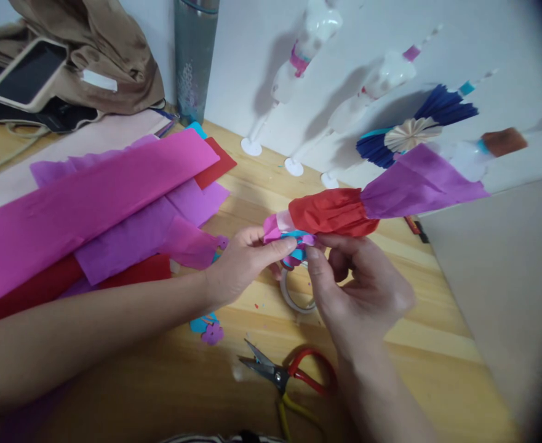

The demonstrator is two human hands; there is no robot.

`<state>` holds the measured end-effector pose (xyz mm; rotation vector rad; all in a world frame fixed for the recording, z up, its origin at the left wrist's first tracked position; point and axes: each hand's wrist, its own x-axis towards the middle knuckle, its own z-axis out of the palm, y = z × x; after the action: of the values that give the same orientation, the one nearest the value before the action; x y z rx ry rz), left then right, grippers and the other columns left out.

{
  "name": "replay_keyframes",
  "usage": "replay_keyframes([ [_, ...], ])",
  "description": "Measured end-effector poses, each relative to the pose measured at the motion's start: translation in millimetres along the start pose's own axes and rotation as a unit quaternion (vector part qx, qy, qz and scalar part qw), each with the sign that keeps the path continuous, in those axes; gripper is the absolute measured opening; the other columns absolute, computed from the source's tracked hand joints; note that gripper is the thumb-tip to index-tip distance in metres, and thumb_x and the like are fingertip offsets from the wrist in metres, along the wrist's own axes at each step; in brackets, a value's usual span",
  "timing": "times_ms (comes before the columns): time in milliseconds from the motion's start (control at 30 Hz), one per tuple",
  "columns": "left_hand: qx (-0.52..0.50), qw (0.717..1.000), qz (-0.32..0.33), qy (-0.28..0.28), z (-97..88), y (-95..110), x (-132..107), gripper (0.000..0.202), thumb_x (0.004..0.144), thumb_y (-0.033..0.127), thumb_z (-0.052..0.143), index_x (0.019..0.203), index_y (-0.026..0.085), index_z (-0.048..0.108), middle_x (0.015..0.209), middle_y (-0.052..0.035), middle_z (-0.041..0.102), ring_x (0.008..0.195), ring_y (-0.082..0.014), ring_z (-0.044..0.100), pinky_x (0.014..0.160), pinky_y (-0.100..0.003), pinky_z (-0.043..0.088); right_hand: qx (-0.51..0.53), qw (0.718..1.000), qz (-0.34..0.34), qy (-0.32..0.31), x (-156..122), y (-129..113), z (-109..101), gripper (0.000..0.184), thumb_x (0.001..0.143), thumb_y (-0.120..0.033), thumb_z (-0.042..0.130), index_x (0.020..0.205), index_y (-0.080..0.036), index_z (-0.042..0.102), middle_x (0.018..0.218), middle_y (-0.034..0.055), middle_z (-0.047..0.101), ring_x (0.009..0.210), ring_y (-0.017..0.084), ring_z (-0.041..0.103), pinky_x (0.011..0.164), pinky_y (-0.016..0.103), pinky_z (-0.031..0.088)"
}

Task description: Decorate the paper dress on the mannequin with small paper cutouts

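Pinching blue-pink paper (299, 253), left hand (240, 264), right hand (360, 286), scissors (280, 376) nearby

Left forearm (114, 332): left uncovered, seen left of the scissors (277, 376).
Left hand (236, 264): bare, slim-fingered; above the scissors.
Right hand (367, 289): likewise bare, up and right of the scissors.
Right forearm (381, 387): uncovered, right of the scissors.
Striped cloth (192, 439): barely shown below the scissors, dark and pale; whether worn cannot be told.

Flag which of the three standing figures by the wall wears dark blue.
Rightmost standing figure, beyond the held purple-and-red figure: dark blue pleats. Left figure and middle figure are mostly white.
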<state>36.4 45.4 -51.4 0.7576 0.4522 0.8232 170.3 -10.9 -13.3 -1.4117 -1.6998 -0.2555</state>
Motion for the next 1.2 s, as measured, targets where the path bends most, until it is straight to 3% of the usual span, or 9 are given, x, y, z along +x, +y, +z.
replay_keyframes([
  [167, 0.001, 1.000, 0.001, -0.009, -0.6, -0.7, 1.4, 0.029, 0.078, 0.041, 0.079, 0.080, 0.013, 0.073, 0.075, -0.0027, 0.068, 0.068, -0.0112, 0.062, 0.057, -0.021, 0.046, 0.020, 0.999, 0.027, -0.009, -0.5, 0.6, -0.1, 0.012, 0.087, -0.014, 0.071, 0.081, -0.023, 0.067, 0.059, -0.0068, 0.053, 0.046, 0.009, 0.042, 0.043, 0.025, 0.035],
  [267, 0.005, 1.000, 0.001, -0.007, -1.0, -0.3, 1.7, 0.028, 0.078, 0.040, 0.079, 0.081, 0.014, 0.073, 0.076, -0.0030, 0.069, 0.069, -0.0119, 0.063, 0.057, -0.021, 0.047, 0.020, 0.999, 0.033, -0.002, -1.3, 2.1, 0.2, 0.010, 0.087, -0.015, 0.072, 0.084, -0.024, 0.068, 0.058, -0.0073, 0.051, 0.046, 0.009, 0.042, 0.044, 0.026, 0.035],
  [600, 0.007, 1.000, 0.001, 0.003, -0.8, -0.8, 1.5, 0.022, 0.079, 0.034, 0.077, 0.073, 0.014, 0.069, 0.071, -0.0017, 0.068, 0.065, -0.0102, 0.062, 0.057, -0.021, 0.047, 0.044, 0.998, 0.000, -0.038, -2.4, 0.6, -2.5, 0.016, 0.088, -0.012, 0.070, 0.083, -0.026, 0.067, 0.061, -0.0044, 0.054, 0.048, 0.012, 0.044, 0.045, 0.029, 0.037],
  [1200, 0.040, 0.999, 0.002, 0.011, 0.5, 1.5, -1.3, 0.021, 0.082, 0.035, 0.072, 0.073, 0.016, 0.071, 0.073, -0.0018, 0.069, 0.070, -0.0127, 0.063, 0.064, -0.025, 0.049, 0.068, 0.993, -0.069, -0.062, -1.2, 3.2, -4.5, 0.033, 0.083, -0.004, 0.065, 0.105, -0.026, 0.076, 0.071, -0.0024, 0.059, 0.049, 0.010, 0.049, 0.043, 0.026, 0.041],
])
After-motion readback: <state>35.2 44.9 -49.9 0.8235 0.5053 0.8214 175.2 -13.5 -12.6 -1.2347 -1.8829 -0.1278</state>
